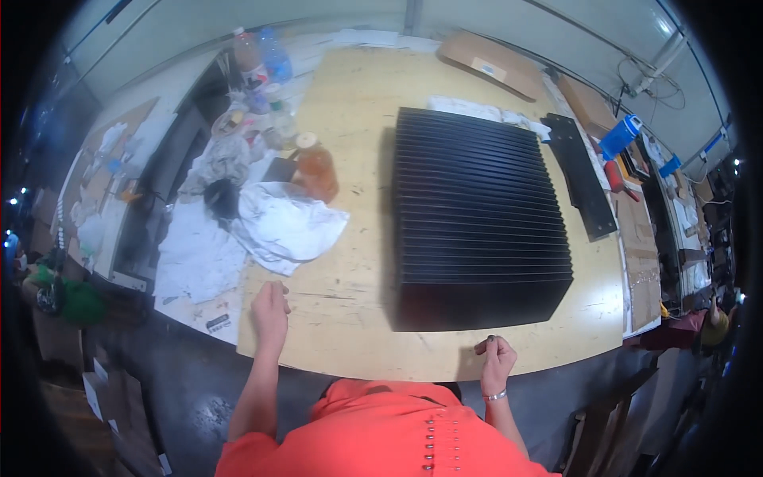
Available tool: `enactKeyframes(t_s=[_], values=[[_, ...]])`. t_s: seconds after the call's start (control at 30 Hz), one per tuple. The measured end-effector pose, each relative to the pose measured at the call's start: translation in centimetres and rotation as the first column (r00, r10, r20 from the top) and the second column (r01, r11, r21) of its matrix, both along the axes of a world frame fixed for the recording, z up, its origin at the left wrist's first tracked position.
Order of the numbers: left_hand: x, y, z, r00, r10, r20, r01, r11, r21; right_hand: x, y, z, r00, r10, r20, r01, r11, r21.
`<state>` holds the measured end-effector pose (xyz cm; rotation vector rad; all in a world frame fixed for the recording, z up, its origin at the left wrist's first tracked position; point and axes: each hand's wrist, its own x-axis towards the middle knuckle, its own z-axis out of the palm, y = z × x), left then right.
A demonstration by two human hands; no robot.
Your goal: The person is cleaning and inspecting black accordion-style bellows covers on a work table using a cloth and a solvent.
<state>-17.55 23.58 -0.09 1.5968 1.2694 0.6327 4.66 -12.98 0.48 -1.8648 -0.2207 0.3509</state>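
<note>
A stack of black panels or slats (481, 207), its edges showing as ridges, sits on the pale yellow tabletop (342, 262), right of centre. Close to its near right corner, by the table's front edge, my right hand (497, 359) is closed in a pinch. A tiny dark piece (491, 338) shows at its fingertips, too small to name. My left hand (271, 312) is above the table's front left part with its fingers curled in. Whatever it may hold is hidden. Just beyond it lies a crumpled white cloth (288, 226).
At the left stand a bottle of amber liquid (318, 171), a pink-labelled bottle (250, 60) and a blue bottle (275, 57). A long black plate (582, 175) lies right of the stack. Cardboard (489, 63) lies at the back, and a blue container (620, 137) far right.
</note>
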Motion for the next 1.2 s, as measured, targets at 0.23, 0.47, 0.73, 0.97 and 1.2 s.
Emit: enactKeyframes(t_s=[0.23,0.47,0.73,0.97,1.2], values=[[1.3,10.5,-1.9,0.969,0.189,-0.156,0.003,0.628,0.778,-4.4,5.2,1.7,0.94,0.254,0.226,-0.214,0.959,-0.188],[1.8,11.2,3.3,1.0,-0.019,0.001,0.015,0.852,0.523,-4.2,9.6,4.0,0.882,0.388,0.267,-0.367,0.922,-0.126],[5.5,-3.6,9.1,0.627,-0.669,0.399,0.683,0.719,0.132,-3.4,20.5,8.5,0.784,0.504,-0.362,-0.197,0.755,0.625],[8.8,-2.2,7.0,0.682,-0.696,0.225,0.653,0.718,0.241,4.0,17.1,12.0,0.963,-0.009,0.271,-0.033,0.988,0.152],[13.0,-7.3,-6.4,0.648,-0.761,-0.015,0.669,0.559,0.49,5.1,18.9,4.1,0.418,0.527,0.74,-0.18,0.846,-0.501]])
